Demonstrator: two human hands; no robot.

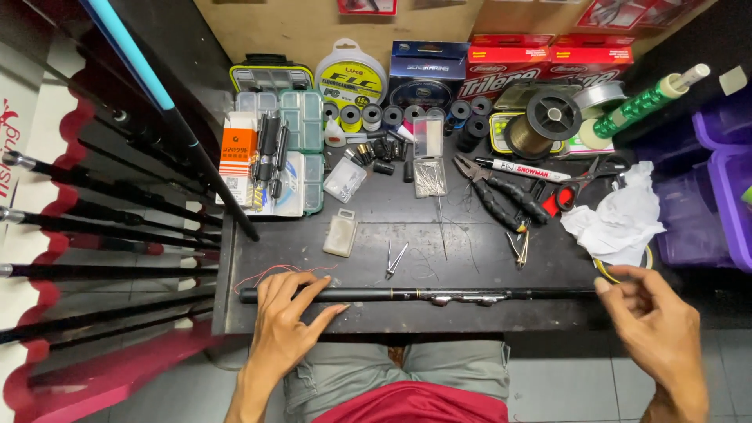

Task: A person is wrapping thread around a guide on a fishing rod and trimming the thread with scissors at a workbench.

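The left hand [287,313] lay open-fingered across a black fishing rod [439,295] — seemingly steadying it on the workbench [470,227] — while the right hand [654,321], loosely curled and empty, hovered at its tip.

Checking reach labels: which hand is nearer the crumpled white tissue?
Right. The right hand is just below the crumpled white tissue, at the rod tip. The left hand rests on the rod's far left end.

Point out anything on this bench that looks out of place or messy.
A crumpled white paper wad sits at the table's right edge among the tools. A loose red thread trails beside the left hand, which rests on the black rod. Nothing looks spilled or broken.
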